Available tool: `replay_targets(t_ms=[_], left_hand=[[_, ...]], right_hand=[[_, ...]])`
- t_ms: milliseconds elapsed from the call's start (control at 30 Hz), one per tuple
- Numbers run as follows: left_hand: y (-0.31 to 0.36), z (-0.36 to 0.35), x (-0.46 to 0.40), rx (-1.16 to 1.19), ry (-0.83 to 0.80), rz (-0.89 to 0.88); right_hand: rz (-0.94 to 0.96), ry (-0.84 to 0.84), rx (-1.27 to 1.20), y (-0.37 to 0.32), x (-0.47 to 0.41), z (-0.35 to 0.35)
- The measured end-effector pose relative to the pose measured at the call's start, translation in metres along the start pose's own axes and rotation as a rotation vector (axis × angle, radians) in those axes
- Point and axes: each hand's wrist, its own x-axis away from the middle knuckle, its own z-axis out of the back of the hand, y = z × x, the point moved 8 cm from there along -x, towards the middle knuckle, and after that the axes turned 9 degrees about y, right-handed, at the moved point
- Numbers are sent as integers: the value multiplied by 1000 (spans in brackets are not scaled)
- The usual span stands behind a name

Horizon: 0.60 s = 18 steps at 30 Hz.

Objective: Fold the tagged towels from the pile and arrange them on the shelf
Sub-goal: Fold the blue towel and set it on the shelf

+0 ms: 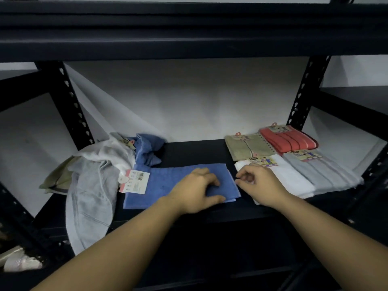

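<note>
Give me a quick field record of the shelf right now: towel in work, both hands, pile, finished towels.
towel in work: blue towel, flat mid-shelf, tag at its left end
left hand: resting on the blue towel's right part
right hand: fingers curled at the towel's right edge; grip unclear
pile: unfolded, left side
finished: beige towel, coral towel, white towel, grey towel, folded at right

Four folded towels are lying at the right of the shelf: one beige towel, one coral towel, one white towel and one grey towel; one flat blue towel is lying in the middle; one unfolded pile is sitting at the left, its towels too tangled for counting; two hands are showing, one left hand and one right hand.
</note>
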Motion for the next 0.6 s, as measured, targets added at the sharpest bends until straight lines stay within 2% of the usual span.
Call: replay_targets(t_ms=[133,333,467,600], left_hand=[[8,-26,-19,8,-112,59],[-9,-18,-19,96,26,244],[-2,-19,-15,90,81,178],[6,-29,-7,24,62,119]], right_hand=[[-115,-61,-165,18,14,-2],[-18,-163,-121,19,20,-7],[38,-197,-117,17,20,-12],[67,-210,-105,15,22,-15]])
